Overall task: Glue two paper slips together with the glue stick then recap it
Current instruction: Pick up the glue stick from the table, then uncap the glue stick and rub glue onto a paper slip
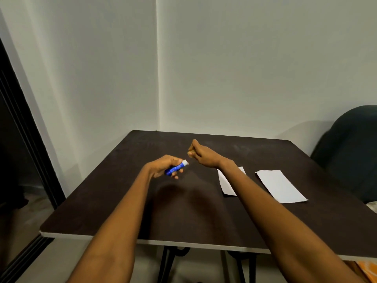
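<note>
My left hand (163,166) grips a blue glue stick (175,168) above the middle of the dark table (126,211). The stick's bare white tip points right. Just past that tip, my right hand (201,155) is raised with its fingers curled tight and pinched together; the small cap they seem to pinch is hidden inside them. Two white paper slips lie flat on the right side of the table. The nearer slip (226,183) is partly covered by my right forearm. The other slip (280,185) lies apart, further right.
The table stands in a corner of two pale walls. A dark chair (350,148) is at the table's right side. A dark door frame (26,139) runs down the left. Something orange (367,270) shows under the table's front right edge.
</note>
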### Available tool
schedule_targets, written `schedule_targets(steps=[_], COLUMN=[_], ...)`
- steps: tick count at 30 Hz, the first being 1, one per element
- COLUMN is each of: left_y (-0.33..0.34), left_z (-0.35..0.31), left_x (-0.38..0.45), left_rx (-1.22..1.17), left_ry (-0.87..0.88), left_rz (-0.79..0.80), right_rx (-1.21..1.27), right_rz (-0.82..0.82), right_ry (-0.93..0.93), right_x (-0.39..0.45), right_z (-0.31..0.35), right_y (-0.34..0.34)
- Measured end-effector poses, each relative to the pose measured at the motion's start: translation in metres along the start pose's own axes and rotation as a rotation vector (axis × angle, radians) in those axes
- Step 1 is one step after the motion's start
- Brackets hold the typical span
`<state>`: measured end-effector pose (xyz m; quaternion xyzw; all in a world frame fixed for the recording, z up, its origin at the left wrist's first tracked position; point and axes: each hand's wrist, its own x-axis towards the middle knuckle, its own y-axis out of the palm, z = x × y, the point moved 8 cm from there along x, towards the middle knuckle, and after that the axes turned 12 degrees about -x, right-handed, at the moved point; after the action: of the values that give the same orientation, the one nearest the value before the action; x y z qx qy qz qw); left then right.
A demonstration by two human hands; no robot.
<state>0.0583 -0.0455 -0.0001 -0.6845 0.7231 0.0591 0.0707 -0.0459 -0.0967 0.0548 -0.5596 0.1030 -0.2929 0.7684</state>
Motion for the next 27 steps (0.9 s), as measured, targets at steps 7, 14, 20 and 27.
schedule_targets(steps=[7, 14, 20, 27], left_y=[-0.017, -0.036, -0.029, -0.013], left_z=[0.011, 0.011, 0.019, 0.018], left_x=[0.001, 0.0, 0.003, 0.004], left_rx=[-0.115, -0.225, -0.25, -0.289], left_ry=[0.233, 0.352, 0.38, 0.455], left_rz=[-0.286, -0.502, -0.51, -0.557], right_rx=[0.077, 0.228, 0.126, 0.153], right_rz=[-0.13, -0.151, -0.194, -0.271], right_ry=[0.191, 0.348, 0.369, 0.351], right_x=[-0.003, -0.009, -0.005, -0.016], right_z=[-0.026, -0.049, -0.057, -0.057], right_y=[-0.001, 0.051, 0.065, 0.059])
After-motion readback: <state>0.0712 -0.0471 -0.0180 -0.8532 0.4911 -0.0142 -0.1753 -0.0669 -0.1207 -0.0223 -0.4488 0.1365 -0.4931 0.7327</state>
